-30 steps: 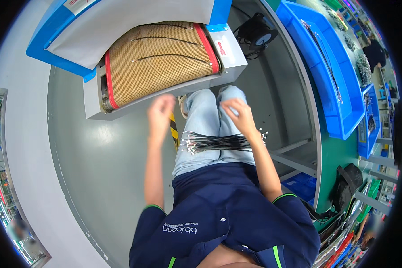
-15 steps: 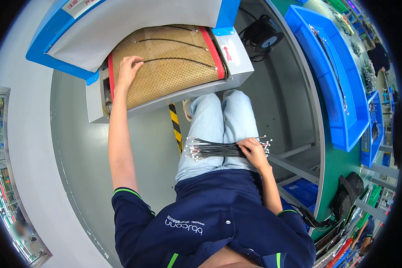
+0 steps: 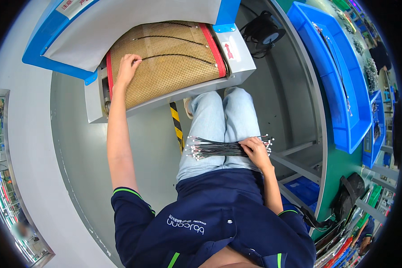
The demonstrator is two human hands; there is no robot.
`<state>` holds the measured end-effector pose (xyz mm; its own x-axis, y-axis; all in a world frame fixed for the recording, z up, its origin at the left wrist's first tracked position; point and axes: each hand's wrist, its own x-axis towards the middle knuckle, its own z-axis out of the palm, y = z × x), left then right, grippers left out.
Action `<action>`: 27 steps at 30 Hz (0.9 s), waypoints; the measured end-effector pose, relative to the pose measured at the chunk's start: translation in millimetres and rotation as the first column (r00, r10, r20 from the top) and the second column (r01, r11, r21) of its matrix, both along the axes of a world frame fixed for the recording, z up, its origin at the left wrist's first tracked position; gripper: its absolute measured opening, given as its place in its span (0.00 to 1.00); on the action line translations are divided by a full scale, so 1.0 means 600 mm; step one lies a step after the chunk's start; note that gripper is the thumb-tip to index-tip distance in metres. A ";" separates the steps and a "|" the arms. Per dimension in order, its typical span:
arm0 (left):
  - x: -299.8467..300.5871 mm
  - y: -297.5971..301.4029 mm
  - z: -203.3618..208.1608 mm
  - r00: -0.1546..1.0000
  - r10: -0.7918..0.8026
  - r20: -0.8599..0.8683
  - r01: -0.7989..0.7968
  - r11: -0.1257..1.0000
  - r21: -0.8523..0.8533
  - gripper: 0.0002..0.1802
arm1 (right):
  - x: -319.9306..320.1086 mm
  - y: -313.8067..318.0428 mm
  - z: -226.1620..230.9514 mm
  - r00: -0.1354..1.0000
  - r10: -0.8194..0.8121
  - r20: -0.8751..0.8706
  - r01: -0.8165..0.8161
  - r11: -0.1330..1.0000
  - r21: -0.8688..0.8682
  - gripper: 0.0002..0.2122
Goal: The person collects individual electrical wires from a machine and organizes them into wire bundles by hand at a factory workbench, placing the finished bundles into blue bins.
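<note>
My left hand (image 3: pixel 129 68) reaches over the mesh conveyor belt (image 3: pixel 165 82), its fingers pinched at the left end of a thin black cable (image 3: pixel 178 55). That cable lies across the belt in a shallow arc, with a small white connector at its right end. Farther in, a second black cable (image 3: pixel 169 37) lies roughly parallel, and part of a third (image 3: pixel 178 24) shows near the white curtain. Across my thighs rests a bundle of black cables (image 3: pixel 214 148) with white connectors at both ends. My right hand (image 3: pixel 255 150) is closed over the bundle's right part.
A blue-framed machine hood with a white curtain (image 3: pixel 134 18) stands over the belt. To the right, a green-topped table holds a blue bin (image 3: pixel 339 80) with cables inside and a smaller blue bin (image 3: pixel 374 129). A black cable reel (image 3: pixel 265 35) sits beside the machine; a black bag (image 3: pixel 350 192) lies nearer.
The cables on the belt have shifted slightly farther in, toward the curtain. My left hand stays at the nearest cable's end, and my right hand stays on the bundle.
</note>
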<state>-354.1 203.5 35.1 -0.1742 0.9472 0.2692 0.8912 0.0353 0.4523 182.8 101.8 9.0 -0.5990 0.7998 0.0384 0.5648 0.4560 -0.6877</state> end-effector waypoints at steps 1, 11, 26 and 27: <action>-0.001 -0.002 -0.002 1.000 0.003 -0.021 -0.003 1.000 0.011 0.11 | 0.001 0.000 0.001 1.000 0.003 0.002 -0.003 1.000 0.000 0.05; 0.009 -0.021 -0.021 0.997 0.020 0.078 -0.017 0.999 -0.039 0.15 | 0.026 -0.017 -0.010 0.998 0.052 0.045 -0.050 0.998 -0.045 0.08; 0.418 -0.306 -0.063 0.936 -0.183 0.302 0.191 0.982 0.005 0.14 | 0.059 -0.027 -0.083 0.990 0.105 0.092 -0.100 0.994 -0.050 0.05; 0.439 -0.323 -0.076 0.935 -0.183 0.303 0.191 0.981 0.002 0.14 | 0.058 -0.030 -0.083 0.989 0.119 0.088 -0.114 0.992 -0.058 0.05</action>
